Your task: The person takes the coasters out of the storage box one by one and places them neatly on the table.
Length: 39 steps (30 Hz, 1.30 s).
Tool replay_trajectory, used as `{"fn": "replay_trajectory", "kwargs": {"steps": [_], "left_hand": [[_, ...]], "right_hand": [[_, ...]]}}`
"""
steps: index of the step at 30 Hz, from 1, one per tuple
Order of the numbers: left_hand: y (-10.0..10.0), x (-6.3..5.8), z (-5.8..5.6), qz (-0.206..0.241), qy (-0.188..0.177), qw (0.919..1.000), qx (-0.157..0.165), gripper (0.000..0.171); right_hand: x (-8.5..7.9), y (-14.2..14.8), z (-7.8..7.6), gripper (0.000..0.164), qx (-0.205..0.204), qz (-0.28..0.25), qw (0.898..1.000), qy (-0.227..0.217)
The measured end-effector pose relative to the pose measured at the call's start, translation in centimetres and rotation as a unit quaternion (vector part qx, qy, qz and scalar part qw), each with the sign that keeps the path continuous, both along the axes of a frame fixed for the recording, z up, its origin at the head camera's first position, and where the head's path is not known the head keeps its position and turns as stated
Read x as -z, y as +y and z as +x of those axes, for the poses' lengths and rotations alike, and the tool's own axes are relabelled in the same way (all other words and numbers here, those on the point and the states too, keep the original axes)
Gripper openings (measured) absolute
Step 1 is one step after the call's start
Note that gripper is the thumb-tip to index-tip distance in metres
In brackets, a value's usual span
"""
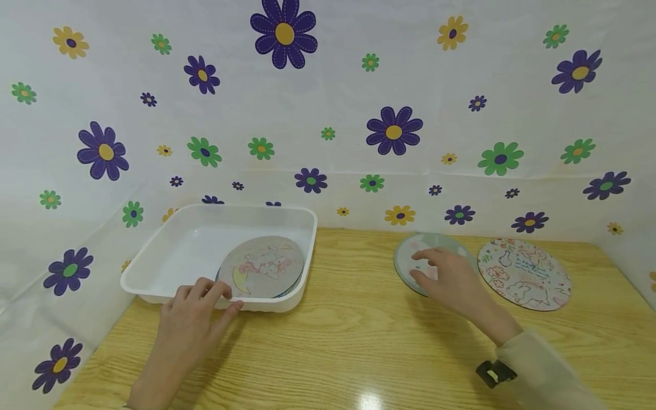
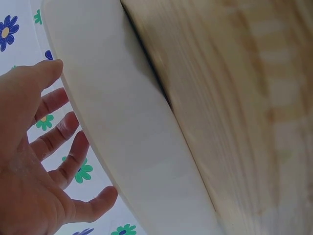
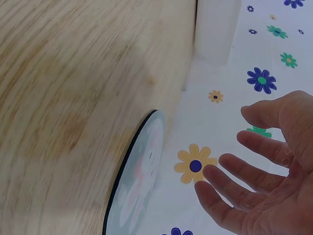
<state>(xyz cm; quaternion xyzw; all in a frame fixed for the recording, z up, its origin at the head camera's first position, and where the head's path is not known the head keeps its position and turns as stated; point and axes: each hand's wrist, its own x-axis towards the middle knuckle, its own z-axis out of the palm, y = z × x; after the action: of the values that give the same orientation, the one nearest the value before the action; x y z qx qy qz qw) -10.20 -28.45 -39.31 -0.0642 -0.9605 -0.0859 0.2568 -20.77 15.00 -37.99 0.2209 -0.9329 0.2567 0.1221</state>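
My left hand (image 1: 192,322) is at the front rim of a white plastic tray (image 1: 154,294), its spread, slightly bent fingertips at the rim in the left wrist view. Inside the tray's right half lies a round mat with a pink cartoon and a yellow moon (image 1: 269,265); the edge of something beneath it shows. My right hand (image 1: 453,282) hovers above a green-edged round mat with a pale animal print (image 1: 410,250), fingers apart and nothing held. That mat (image 3: 142,176) shows a dark underside edge in the right wrist view, the hand beside it without visible contact.
Right of the green mat lies another round mat with red and green line drawings (image 1: 525,276). The mats and tray sit on a wood-grain table (image 1: 338,341). A white cloth with flower prints (image 1: 328,102) hangs behind and at the sides.
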Motion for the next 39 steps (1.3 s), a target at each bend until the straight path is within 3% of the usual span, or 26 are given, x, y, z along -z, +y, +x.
{"fn": "replay_trajectory", "kwargs": {"steps": [28, 39], "left_hand": [[0.2, -0.1, 0.1, 0.005, -0.005, 1.0000, -0.002, 0.020], [0.1, -0.1, 0.1, 0.005, -0.004, 1.0000, -0.001, 0.020]], "right_hand": [[-0.1, -3.2, -0.1, 0.030, -0.018, -0.011, 0.999, -0.044], [-0.3, -4.2, -0.2, 0.026, -0.035, -0.017, 0.999, -0.017]]}}
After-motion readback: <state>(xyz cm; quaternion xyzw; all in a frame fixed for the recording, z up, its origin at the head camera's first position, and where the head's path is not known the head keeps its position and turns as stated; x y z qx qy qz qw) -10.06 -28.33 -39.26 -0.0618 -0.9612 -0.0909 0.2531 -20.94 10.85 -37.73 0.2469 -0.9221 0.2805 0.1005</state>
